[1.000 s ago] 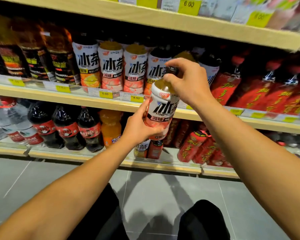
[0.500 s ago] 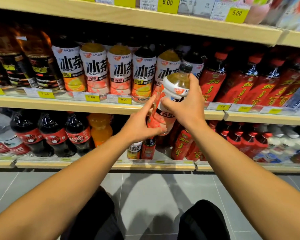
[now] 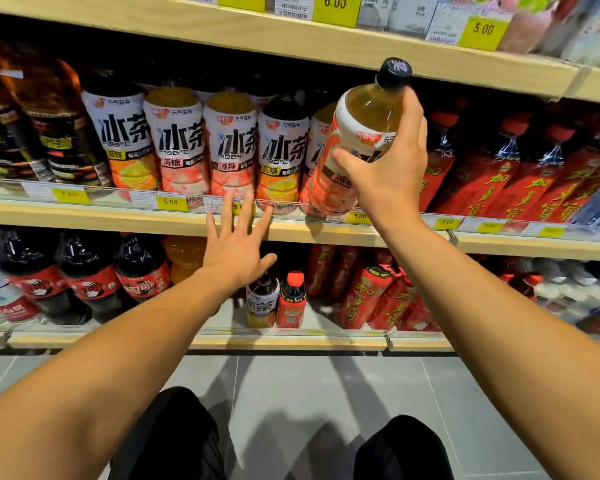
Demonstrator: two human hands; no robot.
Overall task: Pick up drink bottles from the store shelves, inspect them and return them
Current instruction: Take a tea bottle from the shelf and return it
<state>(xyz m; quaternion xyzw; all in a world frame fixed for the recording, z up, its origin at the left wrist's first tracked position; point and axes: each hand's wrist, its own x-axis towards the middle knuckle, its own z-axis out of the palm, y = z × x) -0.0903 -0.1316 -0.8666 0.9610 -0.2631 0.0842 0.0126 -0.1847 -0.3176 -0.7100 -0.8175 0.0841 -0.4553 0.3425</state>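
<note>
My right hand point(image 3: 388, 171) grips an iced tea bottle point(image 3: 357, 133) around its white and pink label. The bottle has amber liquid and a black cap, and it is tilted with the cap up near the upper shelf edge. Its base hangs just above the front of the middle shelf point(image 3: 153, 220), at the right end of a row of matching tea bottles point(image 3: 234, 147). My left hand point(image 3: 238, 240) is off the bottle, fingers spread, in front of the middle shelf's price rail.
Dark bottles point(image 3: 49, 133) stand left of the tea row and red-labelled bottles point(image 3: 506, 174) to its right. The lower shelf holds cola bottles point(image 3: 87, 275), two small bottles point(image 3: 278, 299) and lying red bottles. Grey tiled floor and my dark trousers lie below.
My left hand let go of the bottle and dropped away to the left with fingers spread. My right hand lifted the bottle up and towards the middle shelf's row.
</note>
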